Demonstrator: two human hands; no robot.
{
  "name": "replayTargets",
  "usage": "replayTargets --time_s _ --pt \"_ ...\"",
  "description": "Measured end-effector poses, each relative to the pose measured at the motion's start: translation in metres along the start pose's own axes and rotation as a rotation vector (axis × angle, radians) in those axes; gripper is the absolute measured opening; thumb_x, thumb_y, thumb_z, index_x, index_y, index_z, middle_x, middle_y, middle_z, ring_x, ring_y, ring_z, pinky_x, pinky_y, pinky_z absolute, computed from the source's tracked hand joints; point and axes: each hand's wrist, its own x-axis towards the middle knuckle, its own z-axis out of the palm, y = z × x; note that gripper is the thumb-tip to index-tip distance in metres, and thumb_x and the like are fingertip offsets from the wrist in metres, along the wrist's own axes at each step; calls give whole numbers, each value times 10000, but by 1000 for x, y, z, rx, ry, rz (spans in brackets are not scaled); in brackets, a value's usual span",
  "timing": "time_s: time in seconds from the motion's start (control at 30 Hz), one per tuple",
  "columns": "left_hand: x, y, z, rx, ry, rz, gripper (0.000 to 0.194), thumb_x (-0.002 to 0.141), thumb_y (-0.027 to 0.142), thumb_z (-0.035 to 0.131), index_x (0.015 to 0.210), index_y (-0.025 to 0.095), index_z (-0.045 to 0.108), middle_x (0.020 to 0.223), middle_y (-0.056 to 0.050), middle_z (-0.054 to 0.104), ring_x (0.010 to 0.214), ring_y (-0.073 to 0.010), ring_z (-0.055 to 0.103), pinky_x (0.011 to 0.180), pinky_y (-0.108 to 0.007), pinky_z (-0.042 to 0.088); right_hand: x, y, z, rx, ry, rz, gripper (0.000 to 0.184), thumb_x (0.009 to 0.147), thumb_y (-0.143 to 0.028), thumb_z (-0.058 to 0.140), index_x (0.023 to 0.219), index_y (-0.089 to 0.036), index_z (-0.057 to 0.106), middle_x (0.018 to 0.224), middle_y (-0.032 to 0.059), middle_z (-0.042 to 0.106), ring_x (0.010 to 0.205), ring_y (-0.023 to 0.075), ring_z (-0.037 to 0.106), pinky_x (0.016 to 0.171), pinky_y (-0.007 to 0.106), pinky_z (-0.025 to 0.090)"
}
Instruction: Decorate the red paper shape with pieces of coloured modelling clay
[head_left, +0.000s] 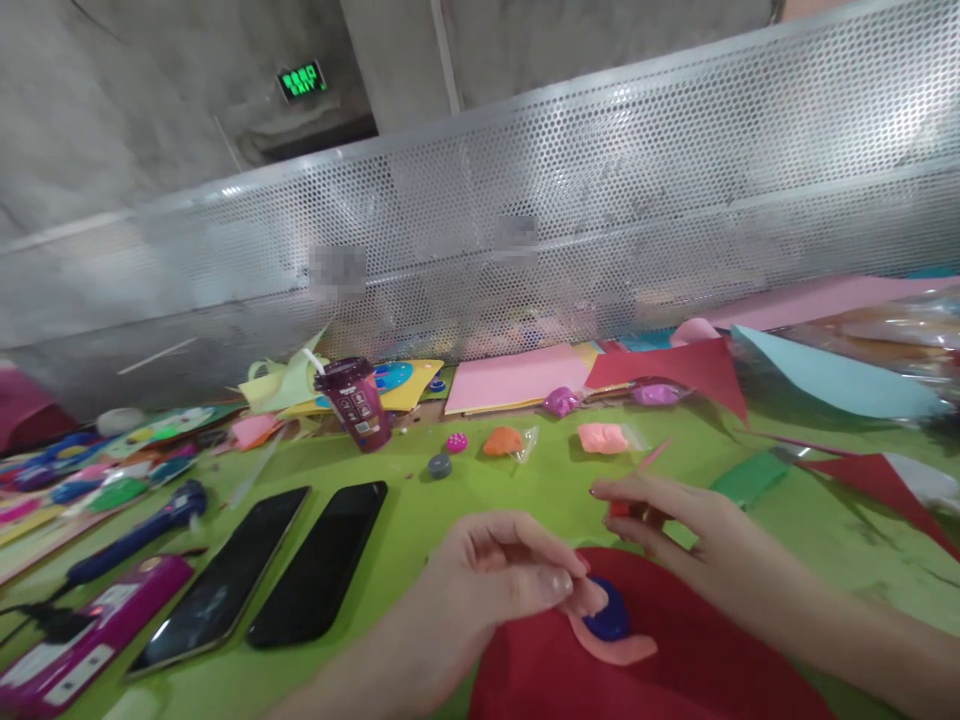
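Observation:
My left hand (510, 570) is pinched at the upper end of a salmon-pink clay strip (611, 655), its thumb and fingers closed together. The strip curves around the lower side of a blue clay disc (609, 610). Both lie on a large red sheet (540, 665) with a rounded edge. To the right, my right hand (667, 515) hovers above the sheet's upper edge with curled fingers around a small orange-red piece (619, 509). A thin pink stick (655, 454) shows just beyond those fingers; whether it belongs to that piece is unclear.
Two phones (322, 565) and a purple power strip (97, 635) lie at left. Behind stands a lidded purple cup (356, 405). Orange clay (502, 441), pink clay (602, 437) and a grey cap (439, 465) are mid-table. Coloured papers (517, 378) line a perforated metal panel (600, 180).

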Motion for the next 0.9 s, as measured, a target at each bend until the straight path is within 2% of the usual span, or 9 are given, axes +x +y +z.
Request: replayTargets --time_s 0.37,0.5,0.77,0.9 --pt "0 1 1 -22 -31 23 86 721 98 674 735 174 712 731 -21 731 727 -125 676 758 -243 498 -3 -1 3 -38 -47 -96 228 873 -369 468 1010 -290 631 948 13 677 877 200 632 752 310 519" --pt "-1 1 2 -18 8 6 72 688 102 700 694 174 703 697 -19 725 707 -140 677 738 -260 505 -4 2 2 -28 -76 -96 223 880 -370 456 1014 -309 623 973 9 670 930 208 617 776 313 511" --pt "0 -1 0 -37 13 25 92 702 85 687 685 175 698 686 -10 720 702 -122 672 725 -233 491 -4 -3 2 -35 -108 -77 206 830 -438 528 806 -253 614 723 -5 645 621 153 602 578 257 486" --pt "-1 0 1 -39 13 26 84 707 94 683 690 174 700 693 -13 722 703 -123 671 726 -235 489 -7 -4 2 -44 -124 -1 212 829 -456 517 855 -271 618 760 -2 667 628 162 610 570 262 482"
